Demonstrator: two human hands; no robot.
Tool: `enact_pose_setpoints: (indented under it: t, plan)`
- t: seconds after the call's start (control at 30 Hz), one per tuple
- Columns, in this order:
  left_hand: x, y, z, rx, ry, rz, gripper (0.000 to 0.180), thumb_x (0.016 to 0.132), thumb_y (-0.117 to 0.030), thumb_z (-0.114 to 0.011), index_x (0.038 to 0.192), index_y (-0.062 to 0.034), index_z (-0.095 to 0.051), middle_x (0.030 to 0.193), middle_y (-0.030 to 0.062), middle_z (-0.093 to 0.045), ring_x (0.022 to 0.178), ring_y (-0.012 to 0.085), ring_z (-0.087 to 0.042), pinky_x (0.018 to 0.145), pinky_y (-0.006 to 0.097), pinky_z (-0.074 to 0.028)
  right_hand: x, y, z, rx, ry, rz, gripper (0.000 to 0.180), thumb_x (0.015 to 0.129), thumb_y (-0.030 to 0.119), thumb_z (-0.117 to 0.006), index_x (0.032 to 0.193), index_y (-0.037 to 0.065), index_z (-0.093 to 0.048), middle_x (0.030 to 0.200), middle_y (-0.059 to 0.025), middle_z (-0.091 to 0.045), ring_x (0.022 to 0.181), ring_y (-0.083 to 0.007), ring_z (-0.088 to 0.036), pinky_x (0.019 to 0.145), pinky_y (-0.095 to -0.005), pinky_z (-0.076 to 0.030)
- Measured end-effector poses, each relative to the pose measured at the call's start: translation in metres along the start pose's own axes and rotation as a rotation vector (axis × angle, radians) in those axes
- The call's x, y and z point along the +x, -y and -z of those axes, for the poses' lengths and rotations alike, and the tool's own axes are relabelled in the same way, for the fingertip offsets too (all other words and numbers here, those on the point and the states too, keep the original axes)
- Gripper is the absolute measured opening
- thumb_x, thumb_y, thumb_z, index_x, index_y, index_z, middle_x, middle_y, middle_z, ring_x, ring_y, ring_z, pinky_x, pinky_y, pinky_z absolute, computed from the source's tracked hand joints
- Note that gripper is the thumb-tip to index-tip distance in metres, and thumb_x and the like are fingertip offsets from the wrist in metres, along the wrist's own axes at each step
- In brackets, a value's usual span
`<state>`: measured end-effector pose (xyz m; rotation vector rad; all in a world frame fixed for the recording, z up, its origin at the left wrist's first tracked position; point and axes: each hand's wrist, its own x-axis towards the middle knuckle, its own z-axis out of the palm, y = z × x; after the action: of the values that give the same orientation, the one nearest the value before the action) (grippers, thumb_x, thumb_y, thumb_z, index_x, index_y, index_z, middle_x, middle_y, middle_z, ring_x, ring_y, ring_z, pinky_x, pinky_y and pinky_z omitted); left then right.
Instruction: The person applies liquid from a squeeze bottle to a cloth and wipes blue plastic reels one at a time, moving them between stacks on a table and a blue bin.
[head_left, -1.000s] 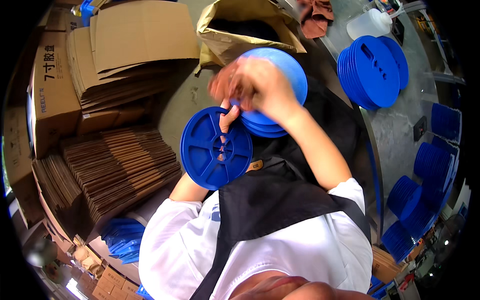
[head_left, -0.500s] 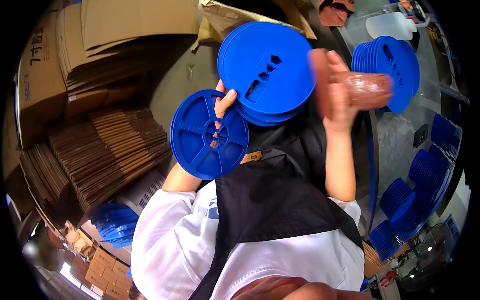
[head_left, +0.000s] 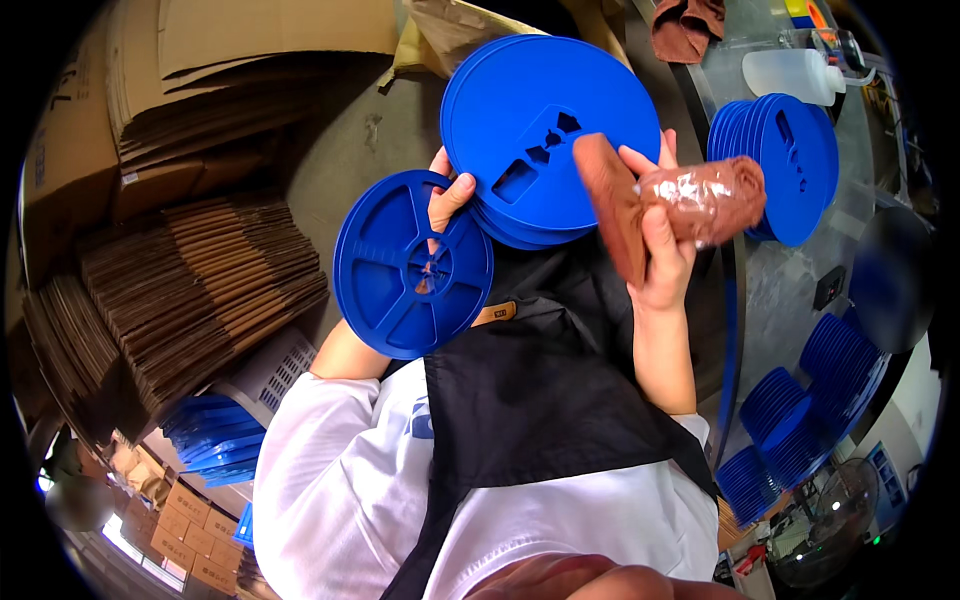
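My left hand (head_left: 450,203) grips a blue plastic reel (head_left: 375,255) with spokes, its thumb over the rim and skin showing through the hub. Right beside that hand, a stack of larger blue reels (head_left: 610,90) stands in front of me, its solid top face pierced by small cutouts. My right hand (head_left: 668,265) is closed round a brown cloth wad (head_left: 705,200) bound in clear tape. The wad's broad flat end overlaps the right edge of the top reel; whether it touches is hard to tell.
On the grey bench (head_left: 770,290) to the right stand more blue reels (head_left: 795,170), a white squeeze bottle (head_left: 790,75) and a crumpled brown cloth (head_left: 688,28). Racked blue reels (head_left: 775,415) lie lower right. Folded cardboard (head_left: 200,280) is piled at the left.
My right hand has brought the cloth wad left and down, over the right edge of the top reel. The left hand keeps its hold on the spoked reel.
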<state>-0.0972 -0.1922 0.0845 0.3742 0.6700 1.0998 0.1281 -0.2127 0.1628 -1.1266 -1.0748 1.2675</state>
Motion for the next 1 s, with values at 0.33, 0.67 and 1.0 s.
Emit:
enact_pose_setpoints:
  t: [0.33,0.67,1.0]
  plan:
    - [0.000,0.003,0.003,-0.241,0.112,0.049,0.058,0.088,-0.007,-0.065,0.139,-0.0042,-0.037,0.101,0.0106,-0.060,0.107,0.0281,-0.059,0.099,0.046,-0.049,0.133,0.039,0.031,-0.128,-0.116,0.378,0.047,0.091,0.023,-0.062,0.131,-0.002,-0.052,0.129,-0.0115,-0.056,0.119,-0.0222,-0.053,0.101,-0.0345,-0.040]
    - [-0.008,-0.014,0.022,0.078,0.130,0.088,0.080,0.088,-0.013,-0.070,0.151,-0.0041,-0.022,0.097,0.0071,-0.059,0.104,0.0212,-0.060,0.100,0.038,-0.047,0.017,-0.005,0.028,-0.498,-0.203,0.388,0.056,0.086,0.025,-0.070,0.126,-0.009,-0.051,0.140,-0.0221,-0.047,0.129,-0.0303,-0.047,0.108,-0.0395,-0.036]
    - [-0.011,-0.018,0.004,0.137,0.133,0.114,0.075,0.088,-0.013,-0.068,0.150,-0.0034,-0.026,0.103,0.0086,-0.060,0.107,0.0226,-0.058,0.103,0.039,-0.043,0.022,-0.054,-0.009,-0.738,-0.261,0.427,0.043,0.078,0.002,-0.072,0.119,0.003,-0.059,0.126,-0.0130,-0.060,0.120,-0.0279,-0.056,0.103,-0.0378,-0.042]
